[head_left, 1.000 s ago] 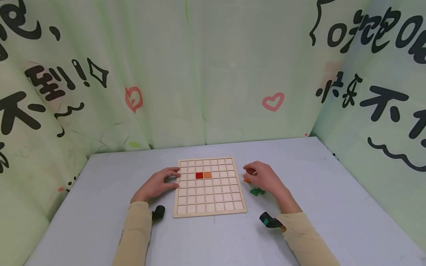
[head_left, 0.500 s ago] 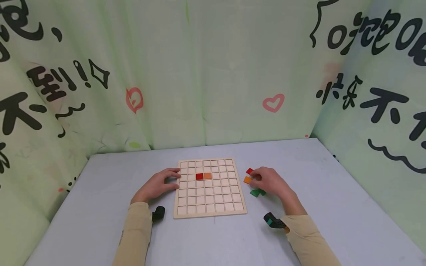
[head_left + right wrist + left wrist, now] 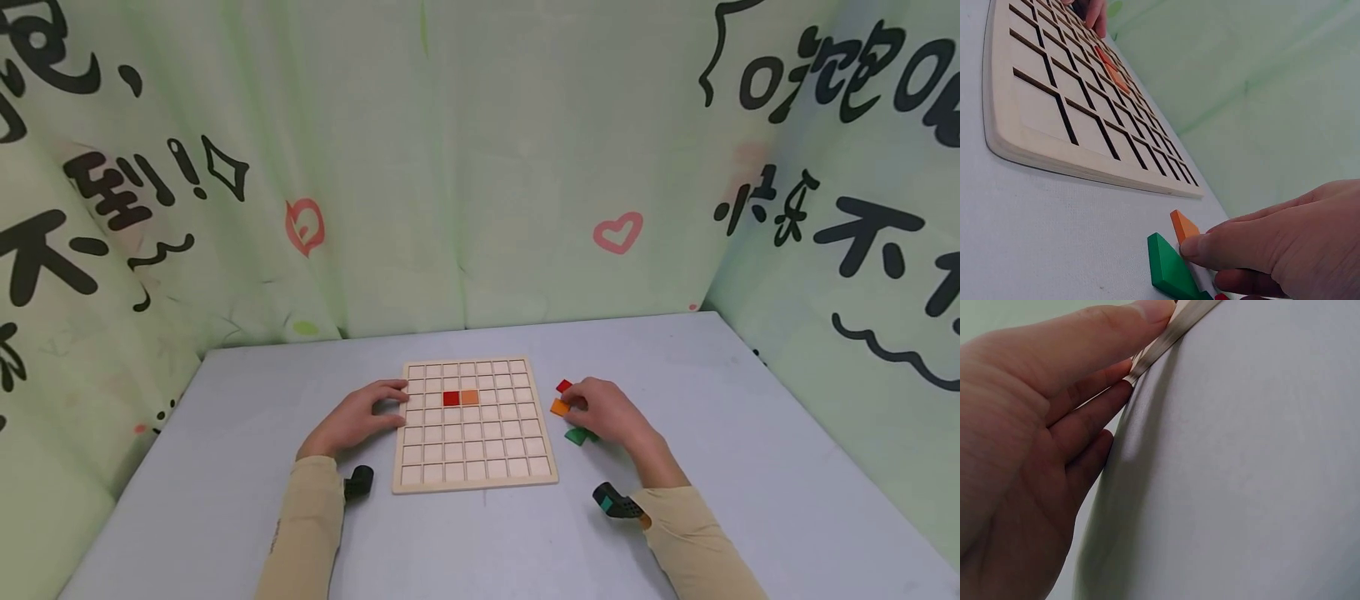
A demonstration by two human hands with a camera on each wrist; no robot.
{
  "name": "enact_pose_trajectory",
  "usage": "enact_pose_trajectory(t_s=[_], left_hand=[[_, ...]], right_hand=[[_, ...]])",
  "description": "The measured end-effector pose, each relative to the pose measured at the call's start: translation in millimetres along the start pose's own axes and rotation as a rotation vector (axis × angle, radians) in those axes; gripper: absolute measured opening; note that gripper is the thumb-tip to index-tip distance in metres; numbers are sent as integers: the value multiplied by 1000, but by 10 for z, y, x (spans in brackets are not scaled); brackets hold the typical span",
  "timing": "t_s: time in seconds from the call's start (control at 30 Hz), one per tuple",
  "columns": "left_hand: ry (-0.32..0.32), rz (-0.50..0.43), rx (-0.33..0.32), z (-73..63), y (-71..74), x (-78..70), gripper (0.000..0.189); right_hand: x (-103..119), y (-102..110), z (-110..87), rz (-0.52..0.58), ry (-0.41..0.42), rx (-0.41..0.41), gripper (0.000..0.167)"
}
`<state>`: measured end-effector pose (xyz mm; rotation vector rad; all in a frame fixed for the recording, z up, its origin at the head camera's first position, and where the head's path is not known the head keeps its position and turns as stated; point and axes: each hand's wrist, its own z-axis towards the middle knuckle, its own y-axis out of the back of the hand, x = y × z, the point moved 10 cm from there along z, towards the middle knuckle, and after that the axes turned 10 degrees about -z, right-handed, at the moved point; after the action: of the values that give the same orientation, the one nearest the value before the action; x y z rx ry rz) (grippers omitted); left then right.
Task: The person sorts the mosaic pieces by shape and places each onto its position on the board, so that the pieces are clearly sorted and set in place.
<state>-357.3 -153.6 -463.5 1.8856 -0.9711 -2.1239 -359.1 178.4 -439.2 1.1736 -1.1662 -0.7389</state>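
Observation:
A square wooden grid board [image 3: 517, 483] lies on the table in the head view, a red tile [image 3: 451, 398] and an orange tile [image 3: 469, 397] side by side in its cells. My left hand [image 3: 356, 421] rests at the board's left side, fingers mostly straight; in the left wrist view its fingertips [image 3: 1124, 387] touch the board's edge. Right of the board, my right hand [image 3: 606, 410] has bent fingers and pinches the end of a loose orange tile [image 3: 1183, 225] between thumb and forefinger. The other fingers are partly hidden.
A loose red tile [image 3: 564, 386] lies beyond the right hand's fingertips. Green pieces [image 3: 1170, 269] lie nearer me, partly under the hand. A printed curtain [image 3: 465, 167] hangs behind the white table [image 3: 300, 375].
Over the last second my right hand has drawn back slightly to the right, uncovering the loose red and orange tiles. It barely moves in the last half second. My left hand stays at the board.

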Motion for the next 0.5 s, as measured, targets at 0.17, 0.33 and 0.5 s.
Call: enact_pose_trajectory(t_s=[0.17, 0.33, 0.5], left_hand=[[14, 0, -5, -5, 5, 3, 37], [16, -5, -5, -12, 6, -10, 37], [11, -1, -3, -10, 7, -22, 37]], right_hand=[[8, 7, 2, -6, 6, -28, 23], [18, 14, -3, -16, 8, -45, 23], [40, 6, -3, -20, 21, -43, 26]])
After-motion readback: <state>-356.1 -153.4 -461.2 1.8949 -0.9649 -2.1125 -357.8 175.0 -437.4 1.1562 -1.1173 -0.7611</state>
